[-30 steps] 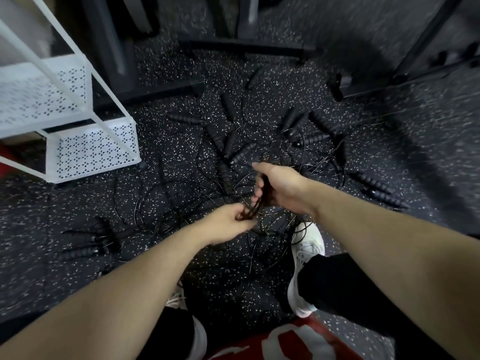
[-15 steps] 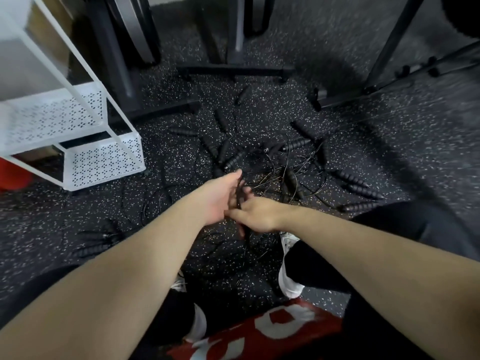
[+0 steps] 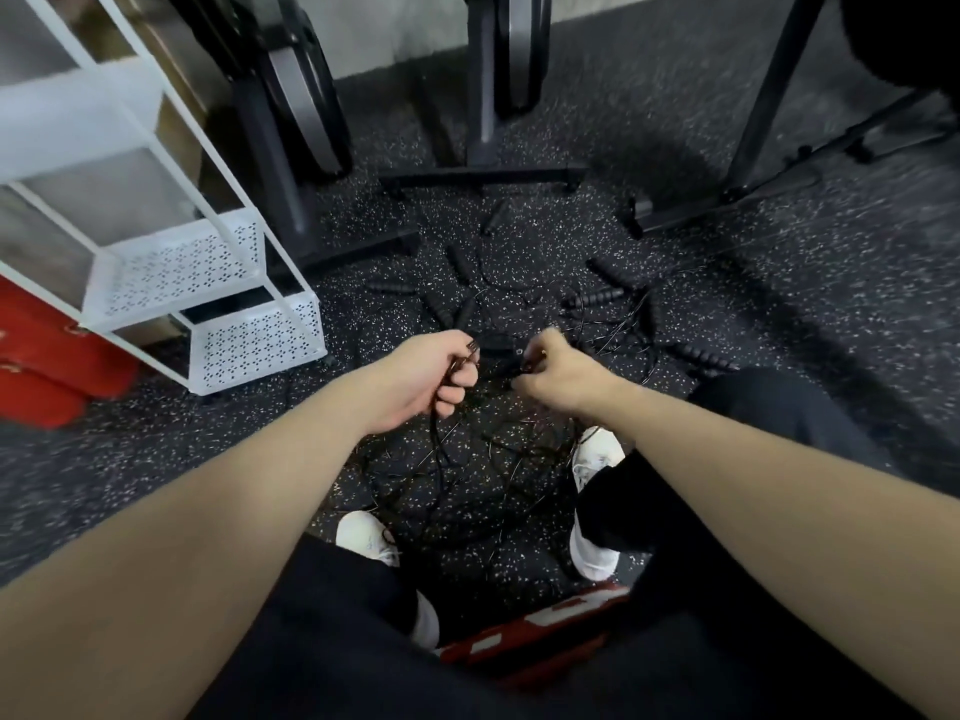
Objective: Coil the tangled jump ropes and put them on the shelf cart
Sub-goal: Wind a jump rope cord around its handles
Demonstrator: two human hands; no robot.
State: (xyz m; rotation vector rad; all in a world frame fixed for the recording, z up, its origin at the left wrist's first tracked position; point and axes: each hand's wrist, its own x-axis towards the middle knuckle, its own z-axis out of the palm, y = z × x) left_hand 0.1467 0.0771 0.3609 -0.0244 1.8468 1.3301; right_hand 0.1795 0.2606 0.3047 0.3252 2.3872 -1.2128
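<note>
Clenching black jump rope [image 3: 441, 449], left hand [image 3: 431, 376] and right hand [image 3: 558, 379] work beside shelf cart [image 3: 254, 340].

hands drawn apart, left hand [image 3: 434, 374] gripping cord [image 3: 435, 439], right hand [image 3: 558, 376] pinching rope end, view tilted up

Thin black ropes [image 3: 483, 459] are lying in a tangled heap on the speckled floor, their ribbed black handles [image 3: 595, 298] scattering outward beyond it, while the white perforated cart [image 3: 254, 340] is standing just left of the heap, tiers stacked.
</note>
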